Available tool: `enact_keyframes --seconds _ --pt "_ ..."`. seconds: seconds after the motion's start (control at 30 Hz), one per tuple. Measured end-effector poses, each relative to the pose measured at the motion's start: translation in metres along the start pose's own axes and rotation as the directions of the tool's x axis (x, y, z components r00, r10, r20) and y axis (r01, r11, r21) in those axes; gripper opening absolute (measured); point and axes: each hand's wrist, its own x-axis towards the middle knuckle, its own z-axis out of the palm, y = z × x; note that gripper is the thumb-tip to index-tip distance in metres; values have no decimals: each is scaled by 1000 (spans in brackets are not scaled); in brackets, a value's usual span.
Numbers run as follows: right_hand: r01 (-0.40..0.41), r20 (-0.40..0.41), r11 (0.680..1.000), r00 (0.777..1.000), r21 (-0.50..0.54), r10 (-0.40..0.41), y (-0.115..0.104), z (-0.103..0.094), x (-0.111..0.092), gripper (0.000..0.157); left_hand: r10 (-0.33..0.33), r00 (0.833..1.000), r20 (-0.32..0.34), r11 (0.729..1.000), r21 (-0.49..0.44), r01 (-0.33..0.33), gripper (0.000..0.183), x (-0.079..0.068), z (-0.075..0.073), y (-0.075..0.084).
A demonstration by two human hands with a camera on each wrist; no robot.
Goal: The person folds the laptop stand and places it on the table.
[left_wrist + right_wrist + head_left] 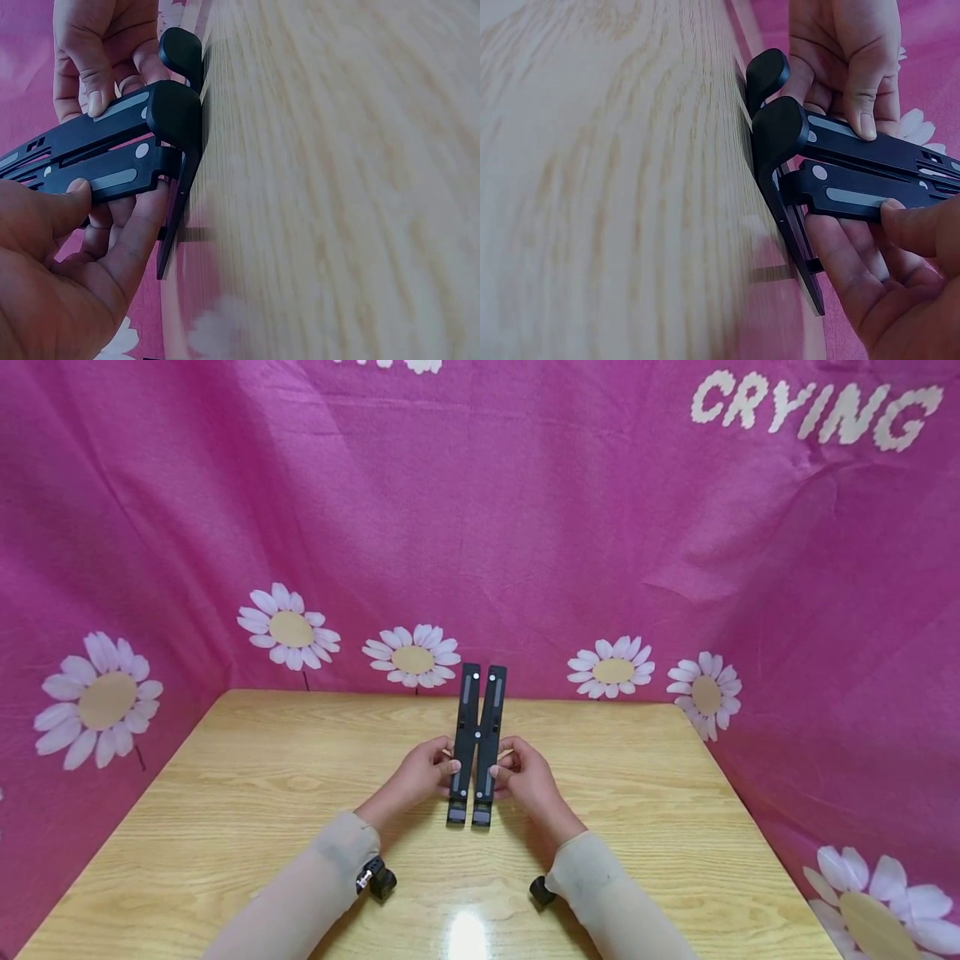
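Sleeves (300, 887) lead to fingers (140, 236) gripping a black stand (465, 747) from both sides.

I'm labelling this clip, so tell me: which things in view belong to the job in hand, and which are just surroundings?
Part of the job:
- black folding stand
- left hand, gripping one bar
- right hand, gripping the other bar

Just surroundings:
- wooden table
- pink cloth with daisies
- wrist cameras
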Motion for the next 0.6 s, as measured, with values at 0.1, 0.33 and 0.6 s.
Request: enact_keyframes --seconds 0.1,0.33,0.6 --pt "-7 -1 1000 1000 -4 7 0 2 0 26 2 1000 0 1000 -7 -2 7 1 1 -2" --pt "16 -10 1000 1000 13 -15 -3 5 0 26 0 1000 -4 1000 -15 0 7 2 0 0" --pt "26 -2 1000 1000 11 -26 -2 10 1 27 -26 1000 14 1000 12 25 11 1 -1 2"
